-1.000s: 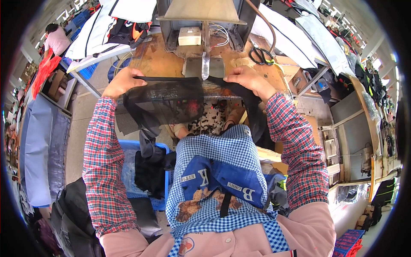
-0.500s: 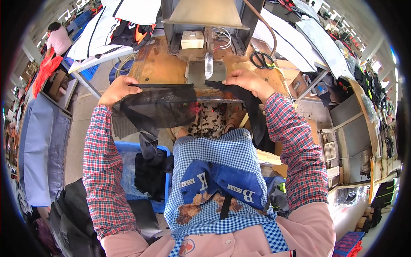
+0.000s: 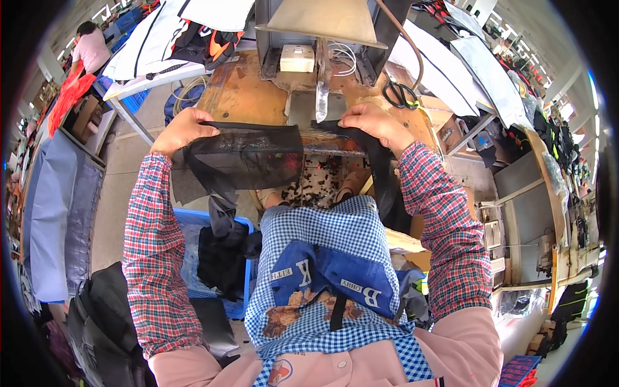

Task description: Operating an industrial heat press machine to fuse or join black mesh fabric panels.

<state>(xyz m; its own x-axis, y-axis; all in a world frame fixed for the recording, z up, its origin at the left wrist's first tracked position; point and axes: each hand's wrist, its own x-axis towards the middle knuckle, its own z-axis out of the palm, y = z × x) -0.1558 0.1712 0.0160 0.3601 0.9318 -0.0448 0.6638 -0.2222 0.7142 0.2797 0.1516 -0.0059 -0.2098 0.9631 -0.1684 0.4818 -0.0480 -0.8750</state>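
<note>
The left hand [image 3: 187, 131] pinches the upper left corner of a black mesh fabric [image 3: 242, 155] between thumb and fingers, just off the left end of the near edge of the wooden surface [image 3: 255, 90]. From there the mesh stretches along that near edge toward the middle and hangs down in front of it, sheer enough for the background to show through. The right hand [image 3: 376, 124] is closed, thumb against fingers, on a black cloth strip [image 3: 382, 158] at the right part of the same near edge; the strip runs from beside the tip of a metal bar [image 3: 322, 97] to this hand, then drops below it. Whether strip and mesh are one piece cannot be told. The bar comes down over a grey plate [image 3: 300, 106] set at the middle of the near edge, in front of a machine with a beige hood [image 3: 319, 22]. Toward the far edge of the surface, left of the bar, sits a cream switch box [image 3: 297, 59], with white wires [image 3: 345, 58] to the bar's right. Black-handled scissors [image 3: 400, 95] lie near the right edge of the surface. Below, on the floor, a blue crate [image 3: 248, 284] holds dark cloth [image 3: 219, 261], left of the blue checked apron [image 3: 322, 226].
</note>
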